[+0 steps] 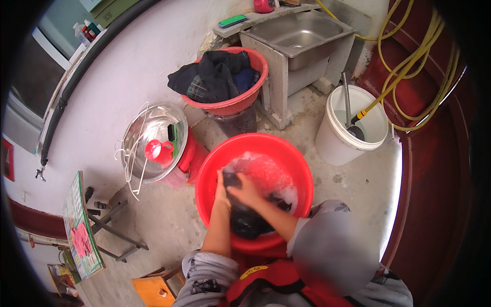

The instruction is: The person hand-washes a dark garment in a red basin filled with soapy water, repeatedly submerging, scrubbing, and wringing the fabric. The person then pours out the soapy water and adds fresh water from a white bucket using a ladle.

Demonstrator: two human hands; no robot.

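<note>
Both of my hands are over the red plastic basin point(208, 172), which holds sudsy water point(270, 170). A dark wet garment point(245, 222) lies partly in the water, and part of it is bunched up between my hands. My left hand point(221, 192) grips the bunched cloth from its left side. Across from it, my right hand point(245, 190) presses on the same cloth with bent fingers. Some of the cloth is hidden behind my fingers and right forearm. White foam gathers along the basin's right side.
A red tub point(251, 98) heaped with dark clothes point(220, 73) stands ahead. To the left, a steel bowl point(132, 130) holds a red cup point(157, 151), a brush point(173, 138) and wire hangers point(134, 180). A white bucket point(333, 142) with a yellow hose point(378, 101) stands right of a steel sink point(295, 34).
</note>
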